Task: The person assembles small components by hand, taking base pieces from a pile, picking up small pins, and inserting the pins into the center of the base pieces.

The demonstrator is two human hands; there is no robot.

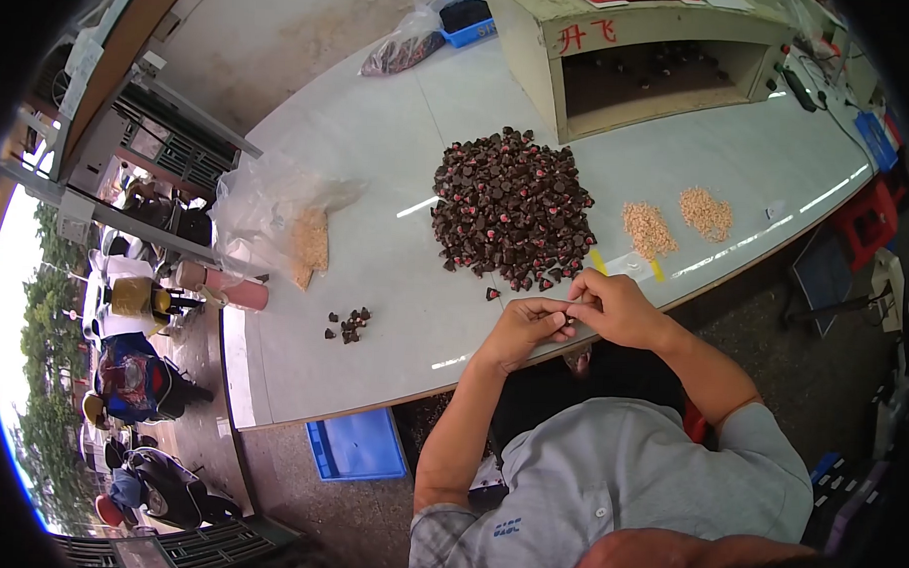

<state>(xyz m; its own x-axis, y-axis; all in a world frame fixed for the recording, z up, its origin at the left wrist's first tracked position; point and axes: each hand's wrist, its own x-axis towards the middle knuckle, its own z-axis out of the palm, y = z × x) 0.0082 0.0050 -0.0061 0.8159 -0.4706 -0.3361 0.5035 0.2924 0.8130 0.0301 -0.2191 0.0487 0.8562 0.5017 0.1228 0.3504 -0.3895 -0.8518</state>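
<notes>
Both hands together at the table's near edge, fingertips closed on a small dark piece [570,321].
We see left hand [523,329] and right hand [616,307] meeting below a heap of pink-flecked dark pieces [512,211] on the glossy pale table [371,376]; motorbikes [167,484] stand at left. Red characters [588,34] mark the box [531,41], the second reading 飞; we cannot read the shirt lettering [507,527].
</notes>
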